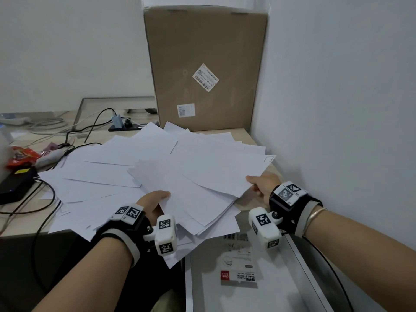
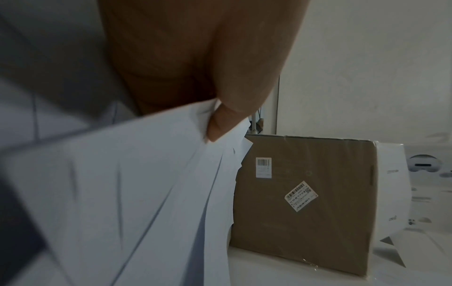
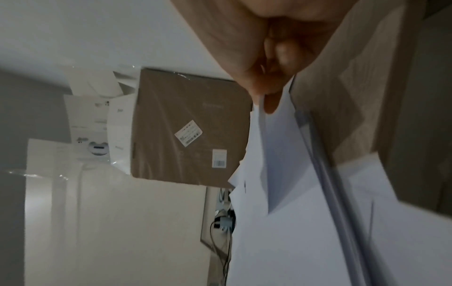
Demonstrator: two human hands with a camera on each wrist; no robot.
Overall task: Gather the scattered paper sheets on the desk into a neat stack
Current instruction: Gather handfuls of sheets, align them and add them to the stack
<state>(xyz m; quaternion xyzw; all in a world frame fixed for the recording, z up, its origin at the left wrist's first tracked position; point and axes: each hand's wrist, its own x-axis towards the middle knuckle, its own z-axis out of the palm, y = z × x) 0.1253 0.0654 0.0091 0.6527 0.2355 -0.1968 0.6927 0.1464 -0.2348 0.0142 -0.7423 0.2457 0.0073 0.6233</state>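
Several white paper sheets [image 1: 157, 167] lie fanned across the desk [image 1: 24, 219], overlapping at odd angles. My left hand [image 1: 155, 199] grips the near left edge of the upper sheets, thumb on top. In the left wrist view the thumb [image 2: 220, 123] pinches the white paper sheets [image 2: 122, 183]. My right hand [image 1: 261, 183] pinches the right corner of the same bunch. Its fingers [image 3: 266, 96] pinch the edge of the sheets [image 3: 305, 222] in the right wrist view. The bunch is lifted slightly at the near edge.
A tall cardboard box [image 1: 204, 68] stands at the back against the wall. Cables [image 1: 90, 129], a black adapter [image 1: 13, 185] and a red snack packet [image 1: 20, 156] crowd the left. A grey flat package [image 1: 243, 273] with labels lies near right. A white wall [image 1: 337, 109] closes the right side.
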